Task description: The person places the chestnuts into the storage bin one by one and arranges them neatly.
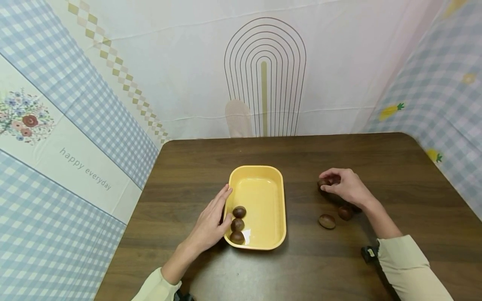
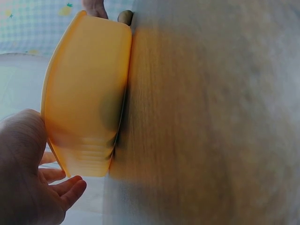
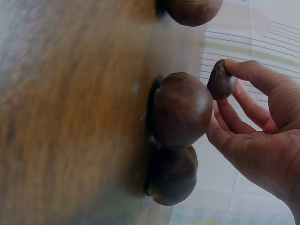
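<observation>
On my feed the yellow tray [image 1: 263,200] sits on the table [image 1: 301,267] w/ 3 chestnuts [image 1: 237,225] along its L side. L hand [image 1: 207,225] rests on the rim, fingers fairly straight. R hand [image 1: 348,187] pinches 1 more nut [image 3: 222,86], R of tray (loose nuts [image 1: 326,221] close by).

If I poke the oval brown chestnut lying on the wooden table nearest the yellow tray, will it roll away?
It might roll, probably wobbling, because the smooth brown oval chestnut is rounded but not a perfect ball. Its smooth surface may make it a bit slippery. It's likely stiff too: the similar dark brown chestnut held by the right hand doesn't look squashed.
</observation>
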`<control>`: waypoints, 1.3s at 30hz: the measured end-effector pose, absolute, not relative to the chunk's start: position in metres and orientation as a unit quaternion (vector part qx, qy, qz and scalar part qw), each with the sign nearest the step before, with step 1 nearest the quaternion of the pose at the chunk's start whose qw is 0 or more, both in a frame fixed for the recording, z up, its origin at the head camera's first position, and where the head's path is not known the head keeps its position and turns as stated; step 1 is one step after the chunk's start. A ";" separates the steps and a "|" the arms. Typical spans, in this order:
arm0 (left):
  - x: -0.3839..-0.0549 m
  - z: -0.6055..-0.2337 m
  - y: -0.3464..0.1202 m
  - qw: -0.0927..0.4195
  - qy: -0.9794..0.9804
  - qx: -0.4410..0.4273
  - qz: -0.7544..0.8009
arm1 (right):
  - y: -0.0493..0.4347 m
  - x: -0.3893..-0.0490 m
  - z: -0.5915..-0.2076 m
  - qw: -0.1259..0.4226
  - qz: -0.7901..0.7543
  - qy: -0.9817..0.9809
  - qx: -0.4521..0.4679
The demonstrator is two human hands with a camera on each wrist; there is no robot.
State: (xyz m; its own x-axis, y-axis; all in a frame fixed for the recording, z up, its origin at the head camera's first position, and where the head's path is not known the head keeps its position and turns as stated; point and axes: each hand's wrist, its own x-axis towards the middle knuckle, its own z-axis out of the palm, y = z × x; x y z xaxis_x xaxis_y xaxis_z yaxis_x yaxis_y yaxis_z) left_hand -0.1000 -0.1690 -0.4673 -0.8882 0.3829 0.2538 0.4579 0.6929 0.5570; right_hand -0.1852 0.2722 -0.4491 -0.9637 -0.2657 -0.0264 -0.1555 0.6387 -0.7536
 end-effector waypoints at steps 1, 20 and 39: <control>-0.100 -0.467 -0.169 0.059 -0.918 -0.229 -0.318 | 0.272 -0.185 -0.448 0.068 -0.409 0.902 -0.118; -0.100 -0.468 -0.169 0.059 -0.918 -0.231 -0.317 | 0.254 -0.193 -0.424 0.052 -0.419 0.896 -0.140; -0.100 -0.466 -0.169 0.059 -0.918 -0.233 -0.315 | 0.222 -0.206 -0.401 0.035 -0.421 0.889 -0.179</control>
State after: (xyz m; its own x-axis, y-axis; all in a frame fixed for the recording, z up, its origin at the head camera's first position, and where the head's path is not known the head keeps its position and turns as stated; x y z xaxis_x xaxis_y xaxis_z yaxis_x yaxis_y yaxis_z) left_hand -0.0999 -0.1689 -0.4661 -0.8846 0.3905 0.2547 0.4646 0.6927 0.5517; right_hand -0.2061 0.2217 -0.4014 -0.9334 -0.3479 0.0878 -0.2884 0.5819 -0.7604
